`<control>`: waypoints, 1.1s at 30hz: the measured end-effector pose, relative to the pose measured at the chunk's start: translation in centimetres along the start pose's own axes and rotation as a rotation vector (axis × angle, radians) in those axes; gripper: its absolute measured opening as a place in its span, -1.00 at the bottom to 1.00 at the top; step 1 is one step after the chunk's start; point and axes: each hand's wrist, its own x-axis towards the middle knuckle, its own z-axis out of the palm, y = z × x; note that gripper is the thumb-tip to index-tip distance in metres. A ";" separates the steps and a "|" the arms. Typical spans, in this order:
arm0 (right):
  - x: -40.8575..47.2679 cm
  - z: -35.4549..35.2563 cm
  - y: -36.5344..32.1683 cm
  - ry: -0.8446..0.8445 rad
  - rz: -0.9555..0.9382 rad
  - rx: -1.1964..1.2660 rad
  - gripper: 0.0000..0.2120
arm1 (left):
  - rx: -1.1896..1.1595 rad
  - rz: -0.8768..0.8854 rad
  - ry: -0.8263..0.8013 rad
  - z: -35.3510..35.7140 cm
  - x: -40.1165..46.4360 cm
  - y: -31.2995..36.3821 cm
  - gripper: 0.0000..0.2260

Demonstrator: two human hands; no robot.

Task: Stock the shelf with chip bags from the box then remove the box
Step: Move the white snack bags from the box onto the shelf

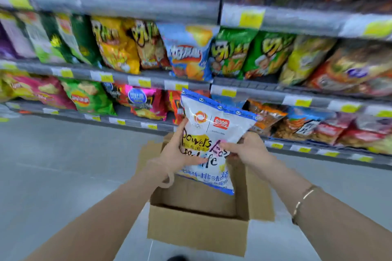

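Both hands, left hand (180, 152) and right hand (246, 148), grip the bag (212, 133), long axis toward 11 o'clock, shelf (250, 91) at 12.

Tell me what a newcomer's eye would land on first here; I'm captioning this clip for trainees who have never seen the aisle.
The white and blue chip bag at centre frame draws the eye first, held up between the left hand and the right hand, whose fingers wrap its edges. Directly below it, the open cardboard box sits on the grey floor. Behind, blurred shelves packed with colourful snack bags fill the upper half.
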 end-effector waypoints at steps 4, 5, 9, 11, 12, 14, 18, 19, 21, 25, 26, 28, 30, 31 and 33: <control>-5.2 -4.4 -9.0 0.112 -0.098 0.097 -0.78 | -0.072 0.139 0.068 0.8 -2.3 11.3 -0.06; -6.6 -5.7 -11.4 0.143 -0.134 0.114 -0.81 | -0.075 0.198 0.076 1.1 -2.8 14.6 -0.06; -11.0 -9.5 -18.3 0.223 -0.250 0.229 -0.48 | -0.083 0.371 0.044 2.6 -4.8 25.3 -0.09; -13.4 -11.4 -21.4 0.280 -0.299 0.285 -0.35 | -0.055 0.463 0.014 3.1 -6.1 30.1 -0.10; -14.8 -12.7 -23.1 0.319 -0.323 0.307 -0.35 | -0.028 0.504 -0.001 3.4 -6.6 32.6 -0.11; -16.0 -14.3 -24.8 0.357 -0.369 0.326 -0.34 | 0.009 0.542 -0.006 3.9 -7.2 35.7 -0.08; -19.1 -17.8 -27.7 0.438 -0.434 0.357 -0.32 | 0.093 0.586 0.001 5.6 -8.6 41.9 -0.11; -19.8 -18.6 -28.3 0.447 -0.452 0.371 -0.40 | 0.119 0.585 -0.008 6.2 -8.9 43.2 -0.12; -21.0 -20.5 -28.9 0.495 -0.463 0.379 -0.30 | 0.177 0.588 -0.027 7.8 -9.4 45.7 -0.13; -22.2 -24.9 -29.2 0.621 -0.404 0.375 -0.23 | 0.340 0.557 -0.050 11.7 -9.5 49.6 -0.14; -22.4 -26.6 -29.0 0.631 -0.381 0.375 -0.24 | 0.375 0.542 -0.054 13.3 -9.3 50.6 -0.17; -22.4 -29.7 -29.1 0.615 -0.303 0.374 -0.24 | 0.418 0.501 -0.069 15.6 -8.8 52.2 -0.19; -21.8 -33.6 -29.0 0.650 -0.279 0.313 -0.28 | 0.413 0.475 -0.086 18.7 -8.2 53.8 -0.17; -21.4 -35.5 -28.9 0.647 -0.253 0.282 -0.31 | 0.406 0.465 -0.084 20.0 -7.8 54.6 -0.17; -21.0 -39.5 -28.8 0.651 -0.206 0.219 -0.45 | 0.383 0.421 -0.091 23.2 -7.0 56.3 -0.17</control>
